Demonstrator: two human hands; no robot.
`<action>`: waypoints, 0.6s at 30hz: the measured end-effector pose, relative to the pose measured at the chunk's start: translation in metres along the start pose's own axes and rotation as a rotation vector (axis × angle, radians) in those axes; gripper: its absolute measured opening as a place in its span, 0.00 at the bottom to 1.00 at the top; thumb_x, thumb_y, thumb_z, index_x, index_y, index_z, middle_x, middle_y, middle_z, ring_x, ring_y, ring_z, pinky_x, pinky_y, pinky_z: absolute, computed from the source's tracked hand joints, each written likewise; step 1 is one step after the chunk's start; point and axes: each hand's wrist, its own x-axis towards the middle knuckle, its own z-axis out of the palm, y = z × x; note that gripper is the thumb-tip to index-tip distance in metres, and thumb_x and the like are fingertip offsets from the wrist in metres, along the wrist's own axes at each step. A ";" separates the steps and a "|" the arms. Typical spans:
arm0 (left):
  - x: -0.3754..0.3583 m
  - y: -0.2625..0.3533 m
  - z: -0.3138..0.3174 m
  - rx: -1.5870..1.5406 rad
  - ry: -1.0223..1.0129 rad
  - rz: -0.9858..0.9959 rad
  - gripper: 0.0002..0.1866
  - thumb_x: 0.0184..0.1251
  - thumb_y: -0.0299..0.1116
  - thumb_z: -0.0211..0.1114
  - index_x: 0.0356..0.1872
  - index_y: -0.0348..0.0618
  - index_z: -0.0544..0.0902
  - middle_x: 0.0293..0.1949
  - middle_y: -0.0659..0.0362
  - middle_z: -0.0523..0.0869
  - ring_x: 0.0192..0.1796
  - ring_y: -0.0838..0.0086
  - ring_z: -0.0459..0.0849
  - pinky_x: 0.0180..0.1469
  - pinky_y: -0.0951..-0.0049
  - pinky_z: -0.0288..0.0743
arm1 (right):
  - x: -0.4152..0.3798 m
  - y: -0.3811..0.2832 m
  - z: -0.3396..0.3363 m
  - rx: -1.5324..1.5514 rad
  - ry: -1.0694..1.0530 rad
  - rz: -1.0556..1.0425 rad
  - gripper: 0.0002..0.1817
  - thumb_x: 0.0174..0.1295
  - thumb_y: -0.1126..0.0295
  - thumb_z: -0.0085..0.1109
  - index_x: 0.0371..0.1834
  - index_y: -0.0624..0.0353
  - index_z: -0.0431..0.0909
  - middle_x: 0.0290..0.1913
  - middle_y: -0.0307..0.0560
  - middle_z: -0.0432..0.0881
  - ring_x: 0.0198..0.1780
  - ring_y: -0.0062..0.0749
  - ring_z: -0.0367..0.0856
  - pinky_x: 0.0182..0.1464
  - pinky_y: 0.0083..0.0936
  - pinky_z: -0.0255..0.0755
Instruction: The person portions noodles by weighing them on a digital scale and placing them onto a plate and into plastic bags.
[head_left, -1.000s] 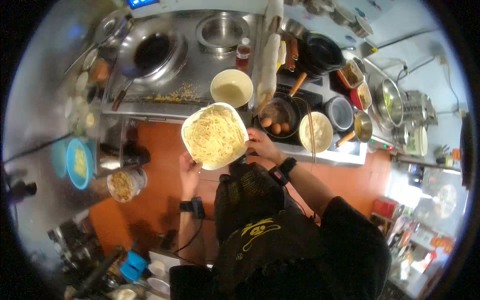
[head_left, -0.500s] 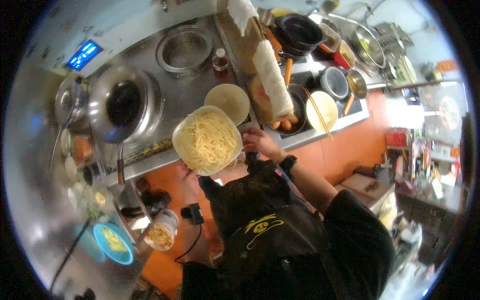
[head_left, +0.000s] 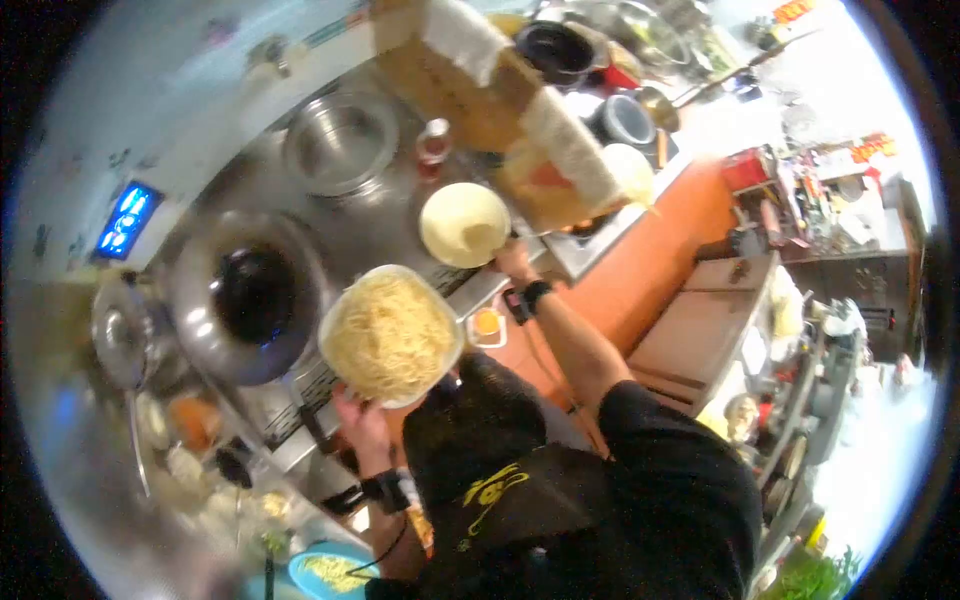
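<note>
My left hand (head_left: 362,428) is gripping the bowl of noodles (head_left: 390,335) from beneath, beside the wok (head_left: 252,297); my right hand (head_left: 513,262) is touching the cream bowl (head_left: 463,224) (grip unclear). One-handed, the noodles could tip.

glossy metal wok (head_left: 250,300); shiny steel counter (head_left: 380,215); pale smooth bowl (head_left: 463,224).

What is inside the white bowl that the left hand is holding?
The white bowl is heaped with pale yellow shredded strips, perhaps potato. The left hand holds its near rim. The heap covers the bowl's bottom, so nothing beneath shows.
</note>
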 end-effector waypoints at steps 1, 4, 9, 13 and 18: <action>0.000 0.003 -0.001 -0.050 -0.028 0.024 0.40 0.58 0.11 0.62 0.72 0.44 0.59 0.67 0.44 0.72 0.68 0.57 0.73 0.71 0.54 0.67 | 0.000 0.003 0.001 0.285 0.070 -0.030 0.18 0.58 0.66 0.66 0.48 0.65 0.83 0.40 0.60 0.88 0.35 0.44 0.89 0.38 0.37 0.82; 0.003 0.008 -0.019 0.010 -0.025 0.013 0.39 0.59 0.12 0.63 0.71 0.44 0.60 0.66 0.44 0.73 0.67 0.58 0.74 0.70 0.55 0.68 | -0.077 -0.139 -0.021 0.664 -0.132 0.056 0.14 0.61 0.81 0.55 0.49 0.73 0.80 0.27 0.52 0.84 0.23 0.34 0.82 0.25 0.27 0.76; -0.002 0.029 -0.014 0.092 0.012 -0.066 0.37 0.61 0.14 0.63 0.70 0.42 0.60 0.63 0.45 0.76 0.63 0.61 0.78 0.64 0.59 0.74 | -0.051 -0.280 -0.025 0.015 -0.061 -0.279 0.13 0.63 0.73 0.55 0.41 0.72 0.83 0.31 0.55 0.87 0.32 0.29 0.88 0.32 0.27 0.81; 0.000 0.029 -0.004 0.092 0.072 -0.050 0.36 0.62 0.15 0.65 0.70 0.41 0.61 0.61 0.49 0.77 0.61 0.65 0.79 0.59 0.65 0.77 | 0.059 -0.337 0.010 -0.118 -0.083 -0.280 0.15 0.57 0.67 0.57 0.38 0.70 0.85 0.31 0.63 0.88 0.33 0.45 0.91 0.40 0.37 0.85; 0.021 0.028 -0.003 0.133 0.069 -0.018 0.32 0.65 0.16 0.66 0.68 0.39 0.63 0.59 0.50 0.79 0.55 0.72 0.82 0.56 0.72 0.76 | 0.122 -0.412 0.056 -0.845 0.191 -0.697 0.13 0.53 0.66 0.64 0.34 0.66 0.86 0.37 0.61 0.88 0.39 0.51 0.90 0.43 0.45 0.85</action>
